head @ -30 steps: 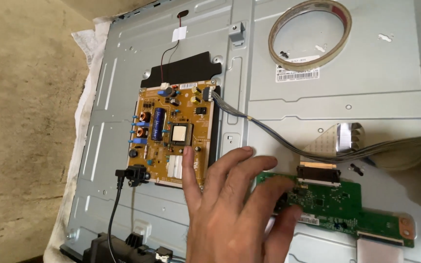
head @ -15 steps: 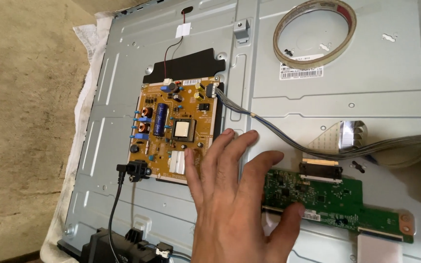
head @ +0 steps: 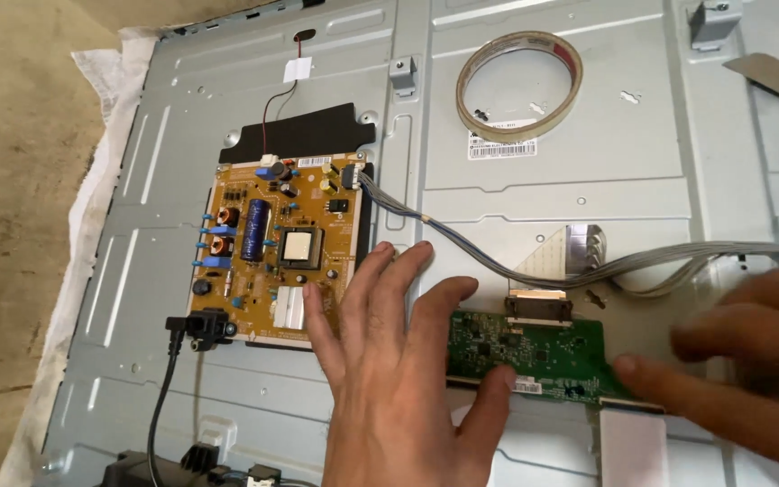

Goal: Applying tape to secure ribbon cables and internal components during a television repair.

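Tape roll point(head: 519, 86) lies on the metal panel point(head: 642, 162); orange power board point(head: 277, 252) sits left

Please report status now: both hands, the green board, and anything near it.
Left hand open, flat beside green circuit board. Right hand open, blurred, fingertip at board's right end. Grey cable bundle runs above.

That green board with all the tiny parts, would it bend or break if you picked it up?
The green circuit board looks thin and flat, so probably stiff and light. Its small exposed parts suggest it is fragile. A flat ribbon cable plugs into its top edge, so it would likely tug rather than lift free.
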